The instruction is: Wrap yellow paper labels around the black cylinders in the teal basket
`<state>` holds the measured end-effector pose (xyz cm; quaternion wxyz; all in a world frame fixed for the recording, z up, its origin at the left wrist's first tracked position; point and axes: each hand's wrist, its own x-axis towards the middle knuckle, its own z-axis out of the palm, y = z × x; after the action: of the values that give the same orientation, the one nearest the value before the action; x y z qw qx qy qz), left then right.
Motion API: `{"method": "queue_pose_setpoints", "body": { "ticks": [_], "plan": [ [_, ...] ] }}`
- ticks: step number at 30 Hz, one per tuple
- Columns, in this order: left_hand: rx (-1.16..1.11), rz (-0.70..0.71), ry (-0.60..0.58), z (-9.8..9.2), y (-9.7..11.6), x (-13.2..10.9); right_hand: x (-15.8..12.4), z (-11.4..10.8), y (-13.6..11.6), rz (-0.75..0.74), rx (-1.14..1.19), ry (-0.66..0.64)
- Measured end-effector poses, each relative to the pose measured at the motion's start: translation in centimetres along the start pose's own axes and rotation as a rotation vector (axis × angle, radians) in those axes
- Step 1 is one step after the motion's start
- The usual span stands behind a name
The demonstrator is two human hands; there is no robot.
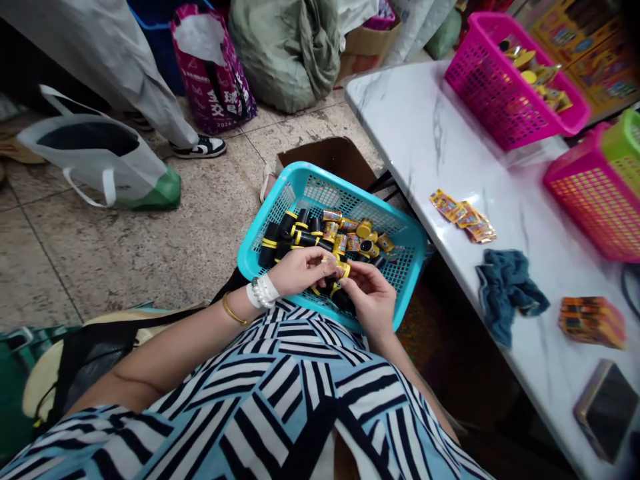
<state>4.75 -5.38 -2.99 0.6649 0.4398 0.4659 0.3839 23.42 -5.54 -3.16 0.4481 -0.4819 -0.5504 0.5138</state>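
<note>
My left hand (300,270) and my right hand (373,297) meet over a turquoise plastic basket (407,233). Between their fingertips they pinch a small yellow canister with a printed wrapper (342,269); the fingers hide part of it. Below them, the basket holds several black canisters with yellow rims (270,243) on the left. Several yellow canisters in printed wrappers (353,241) lie on the right, some with lids showing. The basket rests against my lap.
To the right, a white marbled table (410,133) bears a pink basket (493,100) of yellow pieces, printed sleeves (463,215), a blue cloth (510,293) and a dark phone-like object (607,408). A cardboard box (330,157) stands behind my basket. Bags and a person's leg (150,87) are at left.
</note>
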Motion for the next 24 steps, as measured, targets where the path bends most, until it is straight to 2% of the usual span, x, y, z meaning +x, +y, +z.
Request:
{"method": "queue_pose_setpoints", "body": {
  "ticks": [4,9,12,15,17,19,24],
  "plan": [
    [-0.028,0.039,-0.012,-0.15,-0.07,0.23,0.01,-0.09,0.65,-0.112,-0.051,-0.024],
    [0.053,0.16,0.026,0.15,-0.42,0.14,0.0,0.11,0.35,-0.112,-0.085,0.004],
    [0.216,0.295,0.1,0.42,-0.4,-0.15,0.14,0.2,0.27,0.016,-0.02,0.045],
    [0.392,0.434,0.143,0.56,-0.31,-0.33,0.35,0.08,0.54,0.261,0.117,-0.005],
    [0.453,0.478,0.143,0.59,-0.26,-0.34,0.38,0.03,0.61,0.332,0.168,-0.035],
    [0.473,0.459,0.143,0.59,-0.19,-0.33,0.25,0.07,0.46,0.285,0.144,-0.024],
    [0.436,0.257,0.127,0.53,-0.06,-0.4,-0.52,0.32,0.15,0.071,0.01,-0.008]
  ]
}}
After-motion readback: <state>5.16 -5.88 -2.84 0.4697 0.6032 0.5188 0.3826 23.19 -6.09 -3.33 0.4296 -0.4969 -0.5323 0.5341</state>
